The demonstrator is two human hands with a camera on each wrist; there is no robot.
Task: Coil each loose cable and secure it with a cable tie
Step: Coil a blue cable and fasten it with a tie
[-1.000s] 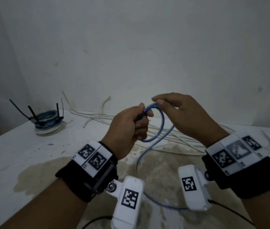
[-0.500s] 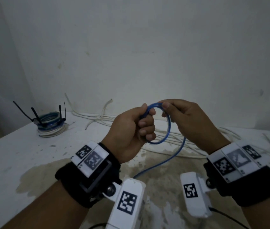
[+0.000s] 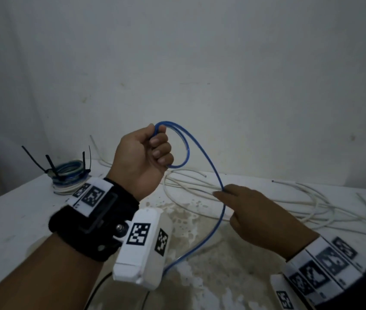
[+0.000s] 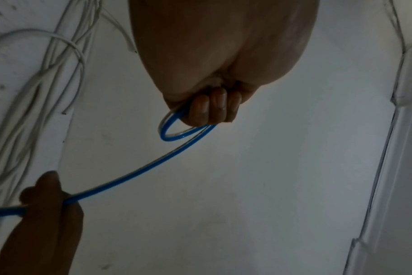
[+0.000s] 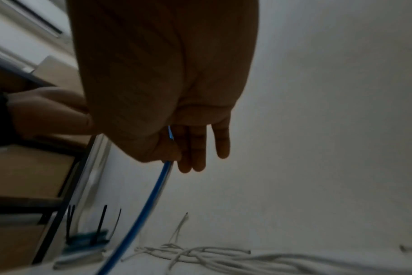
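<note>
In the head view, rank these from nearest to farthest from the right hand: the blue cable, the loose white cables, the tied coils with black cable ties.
1. blue cable: pinched in the right hand itself, running up to the left hand.
2. loose white cables: on the table just behind and right of the hand.
3. tied coils: far left, near the table's back corner.

Stained white table, loose white cables

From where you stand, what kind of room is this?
Probably a bare workroom or storage corner: a stained white table against a plain wall, loose white cables across it, and finished tied coils at the back.
</note>
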